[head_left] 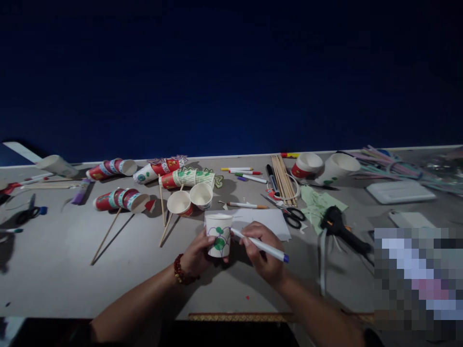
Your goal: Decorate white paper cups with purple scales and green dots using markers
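Observation:
My left hand (198, 251) is wrapped round a white paper cup (218, 236) and holds it upright above the table. Green spots and purple curved lines mark the cup's side. In my right hand (263, 250) is a white marker (265, 249) with a purple end, its tip at the cup's right edge. Whether the tip touches the cup I cannot tell. Behind the cup and my right hand lies a sheet of white paper (260, 222), partly hidden. Two open paper cups, one red and white (180, 203) and one white (201, 196), stand just beyond the held cup.
Dragon-like cup figures on sticks (188, 179) lie at the back left. Several markers (237, 169), wooden sticks (282, 178) and black-handled scissors (292, 217) are behind my right hand. Farther right are crumpled green paper (318, 205), a black glue gun (343, 231) and more cups (340, 166).

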### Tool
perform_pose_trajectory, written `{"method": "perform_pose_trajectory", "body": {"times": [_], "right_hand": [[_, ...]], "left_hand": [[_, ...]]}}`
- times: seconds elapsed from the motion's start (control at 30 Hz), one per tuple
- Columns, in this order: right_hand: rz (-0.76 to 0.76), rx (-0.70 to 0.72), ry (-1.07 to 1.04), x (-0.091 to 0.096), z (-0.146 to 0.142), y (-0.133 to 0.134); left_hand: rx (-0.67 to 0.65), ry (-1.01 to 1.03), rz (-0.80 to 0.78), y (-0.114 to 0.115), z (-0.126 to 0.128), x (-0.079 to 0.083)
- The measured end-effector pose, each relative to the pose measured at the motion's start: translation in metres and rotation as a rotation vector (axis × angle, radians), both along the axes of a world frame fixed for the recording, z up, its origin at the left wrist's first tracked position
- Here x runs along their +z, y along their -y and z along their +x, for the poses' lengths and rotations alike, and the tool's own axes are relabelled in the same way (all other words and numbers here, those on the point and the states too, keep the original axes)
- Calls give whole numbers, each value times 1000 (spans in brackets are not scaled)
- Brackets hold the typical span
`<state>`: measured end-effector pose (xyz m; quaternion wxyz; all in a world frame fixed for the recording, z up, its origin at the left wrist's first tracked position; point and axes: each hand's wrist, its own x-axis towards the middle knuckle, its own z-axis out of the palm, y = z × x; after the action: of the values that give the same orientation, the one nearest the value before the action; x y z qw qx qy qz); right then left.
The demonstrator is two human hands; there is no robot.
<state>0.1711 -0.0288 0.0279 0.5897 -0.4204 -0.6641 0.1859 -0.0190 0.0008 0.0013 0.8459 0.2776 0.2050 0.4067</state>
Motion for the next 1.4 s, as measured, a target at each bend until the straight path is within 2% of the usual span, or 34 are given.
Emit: {"method": "perform_pose_trajectory", "body": {"times": [0.5,0.8,1.03,1.4], "right_hand": [[-24,25,13,0,0,0],[-16,35,-10,1,0,0],[-11,38,-129,-2,0,4],[-26,73,-100,4,5,8]], "left_hand": [[18,11,13,0,0,4],[9,17,5,0,-1,-1],[-8,42,-42,-2,-3,-3],[16,-70,12,-1,0,-7]]}}
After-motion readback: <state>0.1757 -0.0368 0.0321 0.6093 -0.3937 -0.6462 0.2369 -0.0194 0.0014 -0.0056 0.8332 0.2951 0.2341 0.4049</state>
